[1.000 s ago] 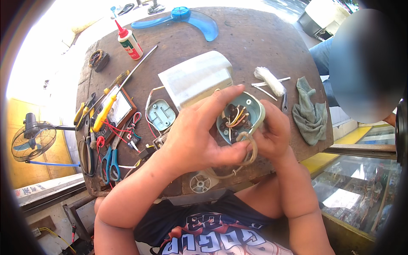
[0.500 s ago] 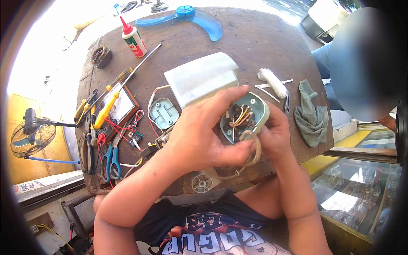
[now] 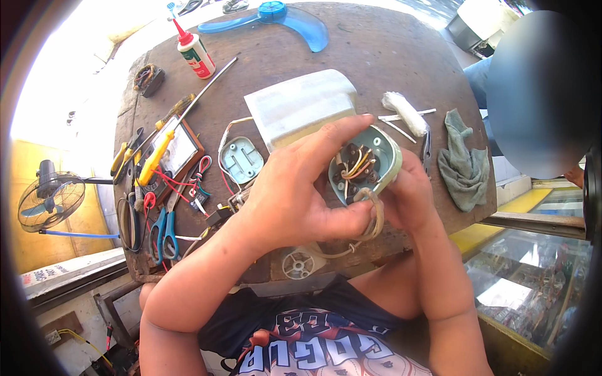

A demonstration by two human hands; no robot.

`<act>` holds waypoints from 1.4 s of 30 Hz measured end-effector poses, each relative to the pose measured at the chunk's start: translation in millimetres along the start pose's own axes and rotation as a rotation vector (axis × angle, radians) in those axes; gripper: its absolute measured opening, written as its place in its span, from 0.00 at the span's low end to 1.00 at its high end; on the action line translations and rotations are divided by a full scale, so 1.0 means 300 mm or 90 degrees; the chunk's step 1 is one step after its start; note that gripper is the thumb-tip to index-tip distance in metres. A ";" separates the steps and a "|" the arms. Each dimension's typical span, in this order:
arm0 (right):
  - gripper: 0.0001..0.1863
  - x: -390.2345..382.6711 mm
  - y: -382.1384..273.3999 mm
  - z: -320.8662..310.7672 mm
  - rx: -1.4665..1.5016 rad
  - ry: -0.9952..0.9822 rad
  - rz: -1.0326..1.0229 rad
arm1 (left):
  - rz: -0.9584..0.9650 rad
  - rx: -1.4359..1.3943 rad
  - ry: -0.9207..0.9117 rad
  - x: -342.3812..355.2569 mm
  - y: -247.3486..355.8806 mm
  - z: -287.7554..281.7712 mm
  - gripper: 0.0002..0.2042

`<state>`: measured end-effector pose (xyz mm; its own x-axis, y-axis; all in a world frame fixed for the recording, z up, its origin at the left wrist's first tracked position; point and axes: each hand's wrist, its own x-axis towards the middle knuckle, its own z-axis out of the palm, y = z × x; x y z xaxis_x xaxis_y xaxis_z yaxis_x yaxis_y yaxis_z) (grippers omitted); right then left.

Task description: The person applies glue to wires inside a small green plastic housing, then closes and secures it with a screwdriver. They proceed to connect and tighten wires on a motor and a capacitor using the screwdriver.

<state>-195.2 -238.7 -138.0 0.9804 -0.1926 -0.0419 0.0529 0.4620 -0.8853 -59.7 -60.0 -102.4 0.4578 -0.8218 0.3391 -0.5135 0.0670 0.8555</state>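
Wires [image 3: 360, 164] in dark and pale colours bunch inside the green housing [image 3: 396, 164], which is held up over the near part of the wooden counter [image 3: 389, 56]. The left hand [image 3: 295, 197] curves in a wide C, forefinger at the upper rim and thumb beside the cord [image 3: 379, 219], clasping the housing between them; the right hand [image 3: 409, 193] is curled round its right side, though its fingertips are mostly hidden, so their exact hold is hard to judge. A tug on the looped cord could loosen a connection, a thumb pressing into the crowded cavity might bend a lead, and a slack grip could drop the housing. Printing shows on the red-capped bottle [image 3: 197, 59], and large upside-down lettering on the shirt [image 3: 313, 354].
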 end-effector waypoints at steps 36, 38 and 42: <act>0.29 0.084 -0.034 0.074 0.218 0.129 -0.009 | -0.019 0.267 -0.005 0.072 0.102 -0.136 0.39; 0.28 0.094 -0.052 0.033 0.246 0.109 -0.026 | 0.004 0.242 0.077 0.027 0.147 -0.261 0.31; 0.28 0.112 -0.090 -0.031 0.272 0.047 -0.071 | -0.161 0.319 0.067 -0.063 0.130 -0.441 0.11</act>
<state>-165.4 -265.8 -119.8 0.9487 -0.3162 -0.0035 0.2472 0.7483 -0.6155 7.7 32.9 -23.5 0.6685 -0.7143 0.2071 -0.6479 -0.4226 0.6338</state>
